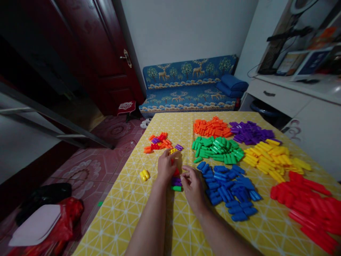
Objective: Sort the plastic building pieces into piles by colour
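Observation:
My left hand (166, 166) is over the middle of the table, its fingers curled round small red plastic pieces (176, 172), partly hidden by the hand. Just beyond its fingertips lie yellow pieces (173, 150) and purple pieces (179, 147). To the right, my right hand (192, 185) has its fingers half bent, with a gap between thumb and forefinger and nothing visible in it. Between the two hands, purple pieces (176, 180) and a green piece (176, 188) lie in a row below the red ones. Left of my left hand sits a small yellow cluster (144, 175).
Sorted piles fill the right side: orange (211, 127), purple (250, 132), green (217, 149), yellow (271, 158), blue (229, 185) and red (309, 206). A mixed orange, red and purple heap (159, 142) is at the far left of the yellow tablecloth (117, 213). A sofa (186, 96) stands behind.

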The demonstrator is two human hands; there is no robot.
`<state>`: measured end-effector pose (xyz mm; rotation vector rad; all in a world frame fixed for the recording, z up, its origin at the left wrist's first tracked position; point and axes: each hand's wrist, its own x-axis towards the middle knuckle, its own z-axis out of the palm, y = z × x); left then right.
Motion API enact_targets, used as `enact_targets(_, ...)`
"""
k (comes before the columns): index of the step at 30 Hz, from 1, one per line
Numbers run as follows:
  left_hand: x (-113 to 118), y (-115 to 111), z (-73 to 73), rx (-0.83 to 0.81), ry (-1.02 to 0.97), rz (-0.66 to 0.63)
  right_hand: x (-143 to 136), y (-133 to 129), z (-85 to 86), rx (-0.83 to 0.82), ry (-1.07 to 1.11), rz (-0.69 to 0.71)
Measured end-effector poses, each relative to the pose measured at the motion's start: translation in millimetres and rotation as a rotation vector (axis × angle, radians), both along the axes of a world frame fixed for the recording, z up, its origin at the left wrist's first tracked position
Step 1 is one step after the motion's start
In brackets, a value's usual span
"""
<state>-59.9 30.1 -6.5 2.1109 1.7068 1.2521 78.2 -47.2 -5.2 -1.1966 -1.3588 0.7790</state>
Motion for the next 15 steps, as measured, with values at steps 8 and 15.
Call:
enact_targets(8, 5.0, -17.2, 24.7, -0.117, -0.720, -0.246, 2.5, -2.5, 2.1, -0.137, 0.116, 0.014)
enact_targets(15, 8.4, -27.5, 35.3, -0.438, -0.872, -0.563, 6.6, -1.7, -0.5, -0.209, 0.232, 0.048)
